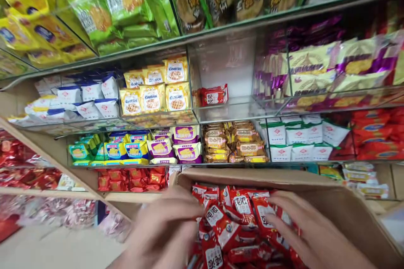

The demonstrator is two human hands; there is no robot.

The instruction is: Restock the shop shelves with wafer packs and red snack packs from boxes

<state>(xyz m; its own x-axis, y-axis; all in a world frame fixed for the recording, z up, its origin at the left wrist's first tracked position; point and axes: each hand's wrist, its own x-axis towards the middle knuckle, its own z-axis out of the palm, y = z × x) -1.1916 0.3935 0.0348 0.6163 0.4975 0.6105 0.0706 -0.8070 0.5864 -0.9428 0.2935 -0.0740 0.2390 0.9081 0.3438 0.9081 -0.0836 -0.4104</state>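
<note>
An open cardboard box (331, 201) sits low in front of me, filled with several small red snack packets (233, 218). My left hand (164, 231) is blurred by motion and lies at the left edge of the packets. My right hand (303, 227) reaches into the box from the right, its fingers spread over the packets. Straight ahead, a clear shelf bin (233, 71) holds only a few of the same red packets (213, 96) in its back left corner.
Glass-fronted shelf bins hold yellow cookie packets (158, 92), white and blue packets (82, 96), purple biscuit packets (176, 145), brown packets (233, 143) and white packets (296, 138). A slanted wooden shelf frame (47, 151) runs down the left.
</note>
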